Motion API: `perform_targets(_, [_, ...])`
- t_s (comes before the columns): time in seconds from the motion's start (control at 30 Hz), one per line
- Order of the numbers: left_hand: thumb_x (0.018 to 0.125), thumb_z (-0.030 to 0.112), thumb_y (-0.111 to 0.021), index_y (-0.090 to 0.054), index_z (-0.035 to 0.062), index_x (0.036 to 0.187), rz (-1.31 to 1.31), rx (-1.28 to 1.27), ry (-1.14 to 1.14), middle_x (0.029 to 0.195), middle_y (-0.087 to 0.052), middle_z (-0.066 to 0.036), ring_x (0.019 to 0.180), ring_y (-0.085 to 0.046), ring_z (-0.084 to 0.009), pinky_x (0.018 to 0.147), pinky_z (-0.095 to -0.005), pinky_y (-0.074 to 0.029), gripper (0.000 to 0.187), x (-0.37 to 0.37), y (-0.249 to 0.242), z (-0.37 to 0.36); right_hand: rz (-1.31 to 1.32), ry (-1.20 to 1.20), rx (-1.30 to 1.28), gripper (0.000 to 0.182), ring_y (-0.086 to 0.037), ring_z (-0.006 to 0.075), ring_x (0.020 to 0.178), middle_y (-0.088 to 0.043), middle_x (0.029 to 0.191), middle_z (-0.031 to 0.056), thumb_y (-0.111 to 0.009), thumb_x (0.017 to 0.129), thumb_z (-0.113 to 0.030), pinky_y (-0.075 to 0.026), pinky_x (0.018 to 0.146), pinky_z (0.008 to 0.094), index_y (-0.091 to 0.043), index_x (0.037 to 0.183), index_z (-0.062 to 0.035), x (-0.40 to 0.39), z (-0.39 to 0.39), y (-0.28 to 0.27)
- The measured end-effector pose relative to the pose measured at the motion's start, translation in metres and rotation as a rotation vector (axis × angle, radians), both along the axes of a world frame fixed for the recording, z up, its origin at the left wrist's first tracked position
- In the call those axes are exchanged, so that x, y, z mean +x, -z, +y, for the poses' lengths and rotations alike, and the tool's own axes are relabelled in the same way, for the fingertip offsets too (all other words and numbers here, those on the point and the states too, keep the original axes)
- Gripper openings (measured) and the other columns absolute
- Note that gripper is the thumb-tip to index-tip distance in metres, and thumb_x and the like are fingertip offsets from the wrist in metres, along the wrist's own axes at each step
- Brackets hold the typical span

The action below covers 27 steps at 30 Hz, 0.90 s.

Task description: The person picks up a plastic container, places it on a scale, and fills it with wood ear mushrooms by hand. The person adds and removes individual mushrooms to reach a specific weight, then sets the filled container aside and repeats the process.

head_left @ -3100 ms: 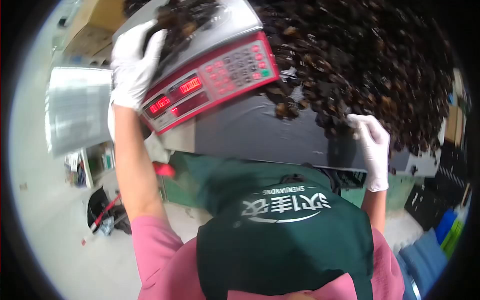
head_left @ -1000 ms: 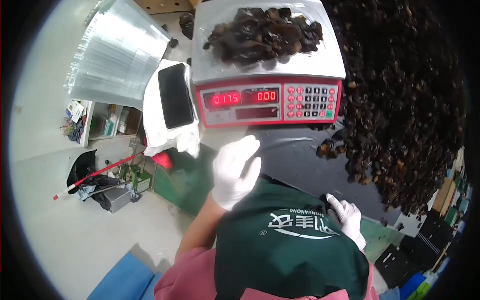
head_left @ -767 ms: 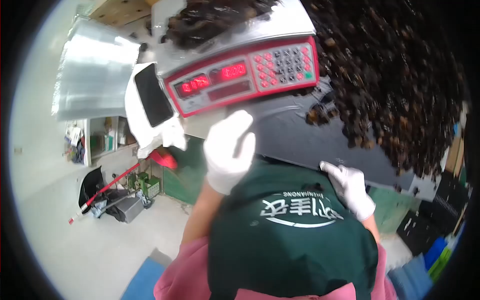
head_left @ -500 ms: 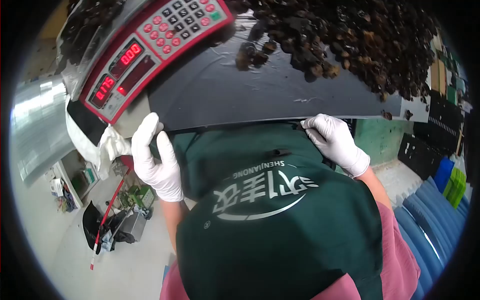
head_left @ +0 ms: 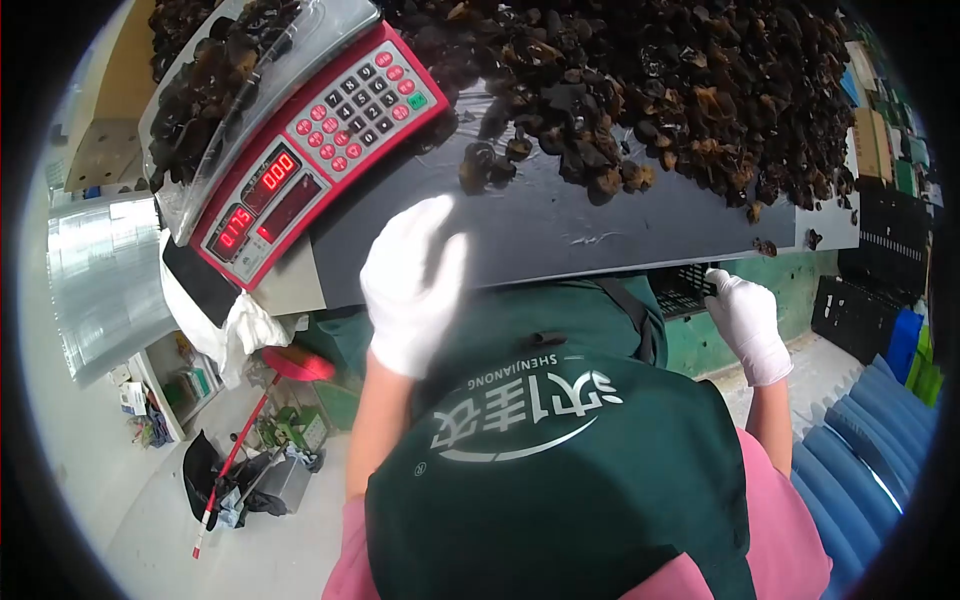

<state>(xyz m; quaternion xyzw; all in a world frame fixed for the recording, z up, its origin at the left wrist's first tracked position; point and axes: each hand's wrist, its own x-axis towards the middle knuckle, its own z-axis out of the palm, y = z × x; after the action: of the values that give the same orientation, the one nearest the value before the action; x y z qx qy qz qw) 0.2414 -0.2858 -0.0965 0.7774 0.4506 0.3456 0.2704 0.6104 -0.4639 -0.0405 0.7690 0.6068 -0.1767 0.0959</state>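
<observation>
My left hand (head_left: 415, 285), in a white glove, is raised over the front edge of the dark tabletop (head_left: 400, 215), fingers stretched out and slightly blurred, holding nothing. My right hand (head_left: 748, 325), gloved too, is just below the table edge with its fingers curled closed beside a black slatted crate (head_left: 685, 287); what they hold, if anything, is hidden. A red scale (head_left: 340, 130) showing 0.175 and 0.00 stands left of my left hand. On its clear tray (head_left: 335, 25) lie dark, wet-looking mushrooms (head_left: 215, 85), like wood ear.
A large heap of the same mushrooms (head_left: 640, 90) covers the back of the table. A white cloth (head_left: 250, 325) hangs at the left corner. On the floor are a red-handled tool (head_left: 235, 450) and a grey bin (head_left: 285, 485). Blue corrugated material (head_left: 850, 480) lies at right.
My left hand has swung right and inward over the table edge. My right hand has shifted right, away from the apron, and more of the black crate shows beneath the table.
</observation>
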Motion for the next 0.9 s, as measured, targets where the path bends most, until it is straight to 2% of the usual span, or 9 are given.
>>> perform_targets(0.1, [0.084, 0.013, -0.082, -0.064, 0.0090, 0.135, 0.138, 0.033, -0.072, 0.099, -0.065, -0.007, 0.073, -0.059, -0.0181, 0.070, -0.0306, -0.054, 0.054, 0.032, 0.007, 0.022, 0.072, -0.012, 0.073, 0.033, -0.071, 0.0316, 0.081, -0.072, 0.087, 0.0115, -0.075, 0.086, -0.019, -0.056, 0.073, 0.0429, -0.068, 0.118, -0.0103, -0.026, 0.027, -0.008])
perform_targets(0.2, [0.085, 0.012, -0.080, -0.066, 0.0082, 0.123, 0.172, 0.140, -0.069, 0.094, -0.063, -0.007, 0.066, -0.058, -0.0175, 0.064, -0.0313, -0.051, 0.041, 0.047, 0.027, 0.046, 0.142, -0.147, 0.152, 0.038, -0.068, 0.0306, 0.084, -0.069, 0.092, 0.0108, -0.076, 0.086, -0.019, -0.054, 0.076, 0.0411, -0.065, 0.122, -0.0093, -0.047, 0.052, -0.008])
perform_targets(0.27, [0.089, 0.006, -0.075, -0.072, 0.0052, 0.109, 0.022, -0.169, -0.082, 0.091, -0.068, -0.005, 0.064, -0.059, -0.0106, 0.064, -0.0264, -0.049, 0.021, 0.042, 0.019, 0.046, 0.140, -0.169, 0.153, 0.038, -0.067, 0.0309, 0.084, -0.068, 0.093, 0.0104, -0.075, 0.087, -0.018, -0.053, 0.077, 0.0411, -0.064, 0.121, -0.0090, -0.049, 0.063, -0.014])
perform_targets(0.33, [0.090, 0.005, -0.074, -0.073, 0.0046, 0.111, -0.105, -0.348, -0.106, 0.092, -0.071, -0.002, 0.067, -0.059, -0.0062, 0.065, -0.0235, -0.049, 0.020, 0.029, 0.014, 0.050, 0.164, -0.196, 0.180, 0.038, -0.065, 0.0311, 0.085, -0.067, 0.094, 0.0103, -0.075, 0.087, -0.017, -0.052, 0.078, 0.0414, -0.064, 0.122, -0.0086, -0.050, 0.075, -0.016])
perform_targets(0.4, [0.094, 0.003, -0.071, -0.072, 0.0025, 0.114, -0.311, -0.722, -0.203, 0.095, -0.072, -0.002, 0.073, -0.062, -0.0064, 0.067, -0.0230, -0.051, 0.020, 0.018, -0.012, 0.052, 0.213, -0.220, 0.231, 0.039, -0.064, 0.0311, 0.087, -0.066, 0.095, 0.0102, -0.075, 0.087, -0.016, -0.051, 0.079, 0.0419, -0.063, 0.123, -0.0082, -0.044, 0.080, -0.013])
perform_targets(0.5, [0.093, -0.002, -0.071, -0.071, 0.0018, 0.115, -0.325, -0.440, -0.233, 0.108, -0.071, -0.005, 0.085, -0.067, -0.0087, 0.076, -0.0247, -0.055, 0.022, 0.004, -0.050, 0.068, 0.255, -0.274, 0.273, 0.042, -0.062, 0.0308, 0.087, -0.063, 0.094, 0.0096, -0.075, 0.086, -0.014, -0.049, 0.079, 0.0435, -0.063, 0.126, -0.0073, -0.051, 0.103, -0.014])
perform_targets(0.6, [0.092, -0.004, -0.071, -0.070, 0.0025, 0.116, -0.184, 0.102, -0.316, 0.113, -0.069, -0.006, 0.087, -0.067, -0.0093, 0.079, -0.0245, -0.055, 0.025, -0.016, -0.081, 0.108, 0.299, -0.356, 0.295, 0.042, -0.061, 0.0299, 0.084, -0.061, 0.090, 0.0089, -0.076, 0.085, -0.014, -0.048, 0.077, 0.0423, -0.063, 0.125, -0.0076, -0.060, 0.130, -0.019])
perform_targets(0.7, [0.091, -0.006, -0.073, -0.068, 0.0023, 0.116, -0.225, 0.226, -0.373, 0.109, -0.069, -0.004, 0.084, -0.065, -0.0084, 0.078, -0.0239, -0.054, 0.027, -0.023, -0.104, 0.152, 0.338, -0.403, 0.337, 0.044, -0.060, 0.0304, 0.081, -0.059, 0.086, 0.0093, -0.077, 0.085, -0.015, -0.048, 0.074, 0.0430, -0.063, 0.126, -0.0070, -0.066, 0.154, -0.023])
perform_targets(0.9, [0.086, -0.005, -0.075, -0.070, 0.0046, 0.108, 0.108, 0.451, -0.207, 0.097, -0.069, -0.005, 0.073, -0.061, -0.0103, 0.070, -0.0246, -0.050, 0.024, -0.022, -0.129, 0.232, 0.334, -0.399, 0.319, 0.044, -0.060, 0.0298, 0.081, -0.058, 0.084, 0.0095, -0.077, 0.085, -0.015, -0.048, 0.075, 0.0427, -0.063, 0.126, -0.0067, -0.062, 0.182, -0.019])
